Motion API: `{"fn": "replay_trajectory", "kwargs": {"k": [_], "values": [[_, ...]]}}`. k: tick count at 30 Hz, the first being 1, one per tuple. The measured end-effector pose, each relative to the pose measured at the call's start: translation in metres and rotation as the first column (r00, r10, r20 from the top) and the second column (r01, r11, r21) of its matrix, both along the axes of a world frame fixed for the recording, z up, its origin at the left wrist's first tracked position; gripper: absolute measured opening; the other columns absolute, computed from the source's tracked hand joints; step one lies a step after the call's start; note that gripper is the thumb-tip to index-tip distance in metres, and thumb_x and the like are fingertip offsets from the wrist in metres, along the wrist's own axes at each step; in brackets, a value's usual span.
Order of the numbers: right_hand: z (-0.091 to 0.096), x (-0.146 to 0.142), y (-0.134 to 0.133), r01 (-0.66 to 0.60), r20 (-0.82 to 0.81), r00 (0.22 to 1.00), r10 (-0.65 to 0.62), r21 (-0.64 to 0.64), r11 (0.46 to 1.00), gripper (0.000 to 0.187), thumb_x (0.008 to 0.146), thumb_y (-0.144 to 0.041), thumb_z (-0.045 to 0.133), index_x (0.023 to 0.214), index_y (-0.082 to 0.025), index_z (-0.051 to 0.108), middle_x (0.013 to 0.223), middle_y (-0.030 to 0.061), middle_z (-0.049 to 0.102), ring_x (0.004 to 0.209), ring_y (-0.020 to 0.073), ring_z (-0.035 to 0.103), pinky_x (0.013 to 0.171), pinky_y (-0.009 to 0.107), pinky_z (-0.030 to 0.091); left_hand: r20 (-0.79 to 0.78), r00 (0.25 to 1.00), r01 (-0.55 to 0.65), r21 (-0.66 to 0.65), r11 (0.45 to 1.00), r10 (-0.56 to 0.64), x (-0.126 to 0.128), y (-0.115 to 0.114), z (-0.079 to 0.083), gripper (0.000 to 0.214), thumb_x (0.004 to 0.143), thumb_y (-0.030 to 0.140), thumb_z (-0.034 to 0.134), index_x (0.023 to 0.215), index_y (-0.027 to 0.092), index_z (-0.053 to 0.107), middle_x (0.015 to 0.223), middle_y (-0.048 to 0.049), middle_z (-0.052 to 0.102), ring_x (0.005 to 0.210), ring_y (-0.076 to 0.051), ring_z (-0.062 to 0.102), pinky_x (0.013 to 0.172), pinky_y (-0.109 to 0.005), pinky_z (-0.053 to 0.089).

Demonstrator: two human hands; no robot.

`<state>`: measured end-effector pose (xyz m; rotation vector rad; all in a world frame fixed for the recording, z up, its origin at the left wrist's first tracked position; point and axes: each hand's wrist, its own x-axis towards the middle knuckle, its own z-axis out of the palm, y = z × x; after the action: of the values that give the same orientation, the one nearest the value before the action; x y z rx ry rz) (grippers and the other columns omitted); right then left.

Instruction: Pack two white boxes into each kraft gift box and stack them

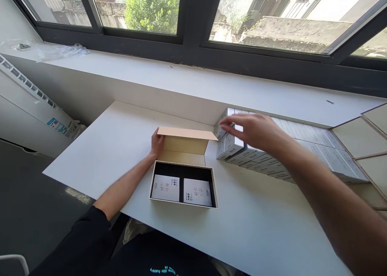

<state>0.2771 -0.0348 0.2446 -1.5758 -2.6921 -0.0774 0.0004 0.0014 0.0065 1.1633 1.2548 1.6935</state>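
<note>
Blocking small boxes (317, 147), right hand (256, 131); left hand (157, 144) partly behind lid (186, 133).

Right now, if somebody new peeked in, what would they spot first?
First the open box in the middle of the white table, with two white packs side by side in its black inside. The left hand holds its lid up at the far end. The right hand reaches over the rows of small white boxes on the right, below the window ledge.
</note>
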Motion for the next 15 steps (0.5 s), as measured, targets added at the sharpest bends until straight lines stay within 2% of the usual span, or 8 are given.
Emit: {"fn": "replay_trajectory", "kwargs": {"k": [1, 3, 5, 6, 9, 10, 12, 15], "values": [[0.0, 0.005, 0.023, 0.012, 0.097, 0.995, -0.014, 0.024, 1.0, 0.033, 0.099, -0.042, 0.046, 0.121, -0.027, 0.065, 0.12, 0.0074, 0.067, 0.105, 0.0257, 0.062, 0.086, 0.041, 0.048, -0.002, 1.0, -0.003, -0.003, 1.0, 0.003, 0.0, 0.0, 0.0, 0.032, 0.077, 0.046, 0.07, 0.071, 0.018, 0.056, 0.064, 0.0023, 0.05, 0.062, -0.012, 0.043, 0.057, -0.023, 0.034], [-0.013, 0.01, 0.064, 0.026, 0.306, 0.951, -0.031, 0.019, 0.999, 0.043, 0.087, -0.037, 0.064, 0.128, -0.023, 0.062, 0.131, 0.0127, 0.061, 0.12, 0.0328, 0.054, 0.092, 0.046, 0.044, -0.014, 1.0, -0.005, 0.003, 1.0, 0.005, 0.0, 0.0, 0.0, 0.031, 0.078, 0.045, 0.068, 0.07, 0.018, 0.055, 0.062, 0.0031, 0.048, 0.061, -0.011, 0.042, 0.057, -0.023, 0.034], [-0.035, 0.01, 0.092, 0.029, 0.451, 0.892, -0.02, -0.014, 0.999, 0.047, 0.079, -0.029, 0.071, 0.124, -0.02, 0.064, 0.129, 0.0161, 0.06, 0.121, 0.0348, 0.052, 0.091, 0.046, 0.043, -0.022, 1.0, -0.002, 0.019, 1.0, 0.002, 0.0, 0.0, 0.0, 0.03, 0.08, 0.044, 0.067, 0.071, 0.018, 0.055, 0.063, 0.0031, 0.049, 0.062, -0.011, 0.042, 0.058, -0.023, 0.035], [-0.046, 0.009, 0.101, 0.028, 0.489, 0.872, -0.011, -0.029, 0.999, 0.042, 0.077, -0.027, 0.071, 0.119, -0.019, 0.067, 0.125, 0.0168, 0.062, 0.118, 0.0343, 0.053, 0.09, 0.046, 0.043, -0.023, 1.0, -0.001, 0.027, 1.0, 0.001, 0.001, 0.0, 0.0, 0.029, 0.08, 0.044, 0.067, 0.072, 0.018, 0.056, 0.063, 0.0027, 0.05, 0.063, -0.012, 0.044, 0.058, -0.023, 0.035], [-0.073, 0.006, 0.114, 0.017, 0.525, 0.851, 0.007, -0.042, 0.999, 0.021, 0.081, -0.028, 0.065, 0.098, -0.018, 0.073, 0.106, 0.0173, 0.068, 0.107, 0.0324, 0.058, 0.089, 0.047, 0.041, -0.024, 1.0, -0.004, 0.041, 0.999, 0.004, 0.002, 0.0, 0.002, 0.028, 0.08, 0.043, 0.067, 0.073, 0.017, 0.058, 0.066, 0.0008, 0.054, 0.066, -0.013, 0.047, 0.06, -0.023, 0.037], [-0.078, 0.005, 0.115, 0.008, 0.531, 0.847, 0.012, -0.036, 0.999, 0.02, 0.083, -0.031, 0.062, 0.093, -0.018, 0.074, 0.102, 0.0178, 0.069, 0.105, 0.0322, 0.059, 0.089, 0.048, 0.04, -0.022, 1.0, -0.004, 0.039, 0.999, 0.005, 0.002, 0.0, 0.003, 0.028, 0.08, 0.044, 0.067, 0.073, 0.018, 0.059, 0.067, 0.0003, 0.055, 0.067, -0.014, 0.048, 0.06, -0.024, 0.038], [-0.084, 0.005, 0.118, -0.017, 0.544, 0.839, 0.027, -0.023, 1.0, 0.024, 0.088, -0.035, 0.057, 0.088, -0.017, 0.074, 0.096, 0.0188, 0.069, 0.102, 0.0319, 0.06, 0.087, 0.048, 0.04, -0.012, 1.0, -0.004, 0.03, 1.0, 0.005, 0.002, 0.0, 0.003, 0.029, 0.079, 0.044, 0.069, 0.073, 0.018, 0.059, 0.067, -0.0003, 0.056, 0.067, -0.015, 0.049, 0.06, -0.024, 0.038], [-0.082, 0.006, 0.117, -0.07, 0.566, 0.822, 0.07, -0.021, 0.997, 0.025, 0.09, -0.033, 0.055, 0.084, -0.017, 0.073, 0.087, 0.0173, 0.07, 0.094, 0.0288, 0.061, 0.08, 0.042, 0.04, 0.007, 1.0, -0.006, 0.019, 1.0, 0.005, 0.002, 0.0, 0.004, 0.03, 0.078, 0.046, 0.071, 0.072, 0.019, 0.059, 0.066, 0.0, 0.055, 0.067, -0.015, 0.05, 0.06, -0.025, 0.039]]}}
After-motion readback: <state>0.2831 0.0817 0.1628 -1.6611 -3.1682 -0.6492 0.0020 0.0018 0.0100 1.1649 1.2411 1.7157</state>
